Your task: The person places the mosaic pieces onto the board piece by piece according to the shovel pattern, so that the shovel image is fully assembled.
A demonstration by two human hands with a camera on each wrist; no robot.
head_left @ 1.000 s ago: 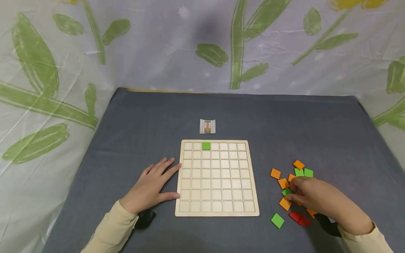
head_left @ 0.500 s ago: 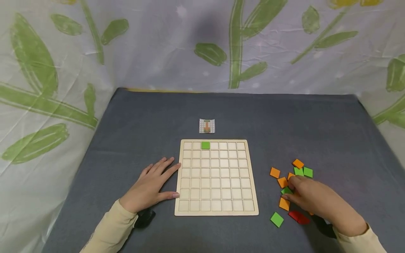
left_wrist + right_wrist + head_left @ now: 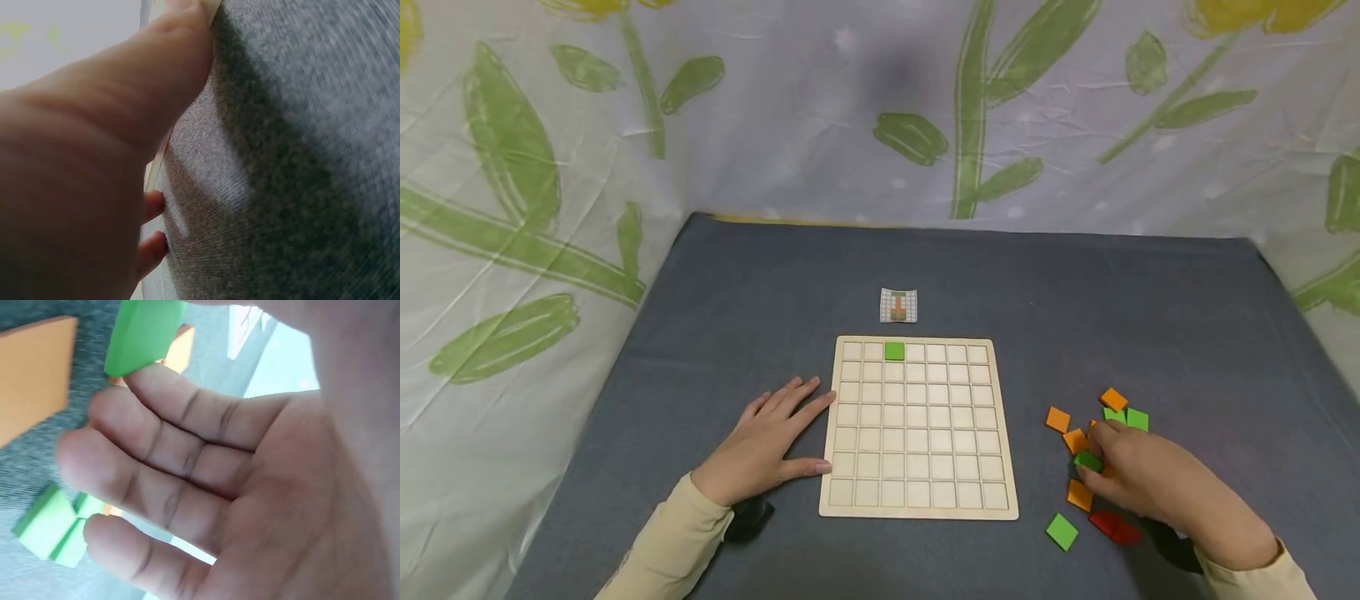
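A pale wooden grid board [image 3: 917, 513] lies mid-table, with one green tile [image 3: 894, 351] in its top row, third square from the left. My left hand [image 3: 760, 446] is spread flat at the board's left side, thumb and forefinger tips on its edge. Over at the right, my right hand [image 3: 1150, 471] pinches another green tile [image 3: 147, 337] between thumb and forefinger, tilted up from the cloth. Its other fingers stay loosely bent in the right wrist view. Orange tiles [image 3: 1057, 418] and two green tiles [image 3: 1137, 419] surround that hand, which hides part of the pile.
Just beyond the board lies a small printed card [image 3: 898, 306] showing a coloured grid pattern. Red tiles [image 3: 1115, 528] and a lone green tile [image 3: 1062, 532] sit at the near side of the pile. Dark grey cloth [image 3: 760, 292] covers the table, with a flower-printed curtain [image 3: 820, 108] behind.
The fingers of my right hand have closed on a green tile in the pile and lifted its edge. My left hand keeps its place at the board; the head view has shifted slightly.
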